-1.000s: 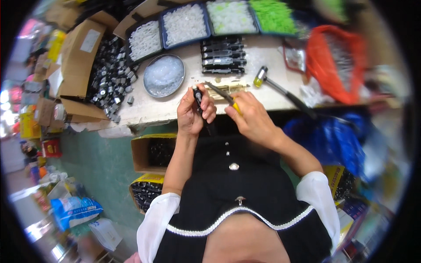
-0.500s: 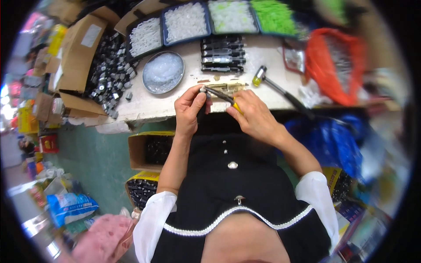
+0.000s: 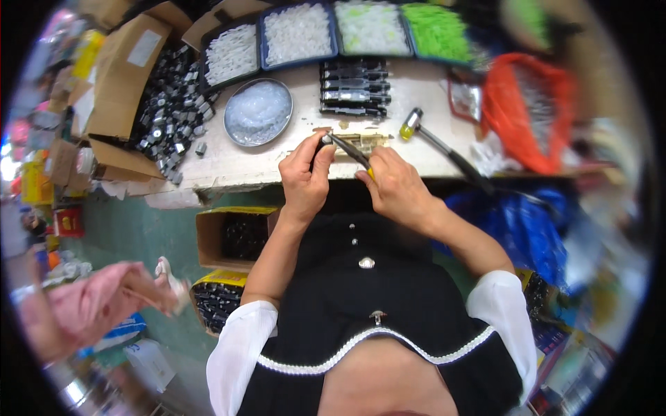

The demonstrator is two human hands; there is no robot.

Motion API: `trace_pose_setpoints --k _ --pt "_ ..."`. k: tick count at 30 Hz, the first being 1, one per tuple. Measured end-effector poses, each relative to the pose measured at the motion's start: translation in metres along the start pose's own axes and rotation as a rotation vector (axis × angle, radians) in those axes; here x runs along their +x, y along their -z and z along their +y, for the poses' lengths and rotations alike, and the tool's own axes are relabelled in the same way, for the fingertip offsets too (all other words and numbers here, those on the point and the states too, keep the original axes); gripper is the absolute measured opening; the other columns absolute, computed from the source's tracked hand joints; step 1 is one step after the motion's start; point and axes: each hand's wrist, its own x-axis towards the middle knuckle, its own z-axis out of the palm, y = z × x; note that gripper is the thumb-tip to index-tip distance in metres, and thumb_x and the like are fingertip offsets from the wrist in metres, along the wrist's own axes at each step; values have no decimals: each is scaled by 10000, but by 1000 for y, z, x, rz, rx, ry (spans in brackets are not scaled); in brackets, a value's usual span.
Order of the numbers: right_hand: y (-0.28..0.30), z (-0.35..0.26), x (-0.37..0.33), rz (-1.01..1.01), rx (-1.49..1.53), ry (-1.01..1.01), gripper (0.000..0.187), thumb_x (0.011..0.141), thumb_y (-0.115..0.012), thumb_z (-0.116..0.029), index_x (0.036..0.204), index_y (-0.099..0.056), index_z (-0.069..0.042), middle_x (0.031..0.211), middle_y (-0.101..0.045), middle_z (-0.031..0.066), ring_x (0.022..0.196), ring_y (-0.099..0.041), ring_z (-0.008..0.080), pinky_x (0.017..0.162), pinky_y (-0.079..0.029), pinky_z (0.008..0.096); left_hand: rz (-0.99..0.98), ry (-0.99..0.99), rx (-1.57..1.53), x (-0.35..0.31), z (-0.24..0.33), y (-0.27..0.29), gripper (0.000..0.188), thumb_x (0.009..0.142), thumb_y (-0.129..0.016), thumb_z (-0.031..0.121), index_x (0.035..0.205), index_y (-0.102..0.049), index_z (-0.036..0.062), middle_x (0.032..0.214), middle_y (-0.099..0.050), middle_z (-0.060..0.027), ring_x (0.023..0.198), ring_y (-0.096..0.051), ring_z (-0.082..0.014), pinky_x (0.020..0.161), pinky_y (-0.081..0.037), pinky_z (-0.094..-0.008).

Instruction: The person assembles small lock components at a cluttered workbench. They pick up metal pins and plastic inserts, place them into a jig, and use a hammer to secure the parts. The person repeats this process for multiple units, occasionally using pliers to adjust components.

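My left hand (image 3: 304,182) is closed around a small black part (image 3: 321,144), whose metal-looking end shows at the fingertips. My right hand (image 3: 399,186) grips pliers (image 3: 352,150) with yellow handles. The pliers' jaws meet the end of the black part; whether they pinch it is too small to tell. Just beyond both hands, a brass-coloured metal fixture (image 3: 371,141) lies near the table edge, partly hidden by the pliers. Farther back, several black parts (image 3: 354,88) lie stacked in a row. A hammer (image 3: 436,141) with a yellow-ended head rests to the right of the fixture.
A round metal bowl (image 3: 285,114) holds translucent stuff. Trays (image 3: 261,41) of white and green pieces line the back. A cardboard box (image 3: 119,104) spills metal-and-black pieces. At right are a red bag (image 3: 496,111) and blue plastic (image 3: 517,232). Boxes (image 3: 208,239) stand below; someone in pink (image 3: 97,298) passes.
The pliers' tip and black part have shifted slightly, and my left hand has turned a little. The person in pink at lower left has moved, with a foot now showing on the floor.
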Motion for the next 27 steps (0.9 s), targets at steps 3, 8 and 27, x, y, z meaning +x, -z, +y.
trace_pose_setpoints --k 3,8,27 --pt "-3 -1 2 36 -27 3 159 779 -596 -62 789 -486 52 817 -500 187 777 -532 338 642 -472 402 -29 62 -127 8 7 -1 199 859 -576 62 1028 -607 -39 649 -587 -33 524 -490 -46 477 -398 -187" --pt "-2 -4 6 -8 -77 -16 145 762 -590 -47 767 -484 52 817 -502 196 779 -542 339 611 -484 403 -159 310 -361 17 11 10 201 878 -559 94 1040 -627 -4 651 -569 0 520 -452 -23 455 -343 -157" --pt "15 8 7 -207 -16 126 173 772 -621 -107 766 -517 31 806 -520 158 773 -542 318 646 -469 400 -696 808 -1294 12 -31 40 308 892 -512 254 916 -538 -52 588 -508 -125 406 -453 -176 340 -349 -298"
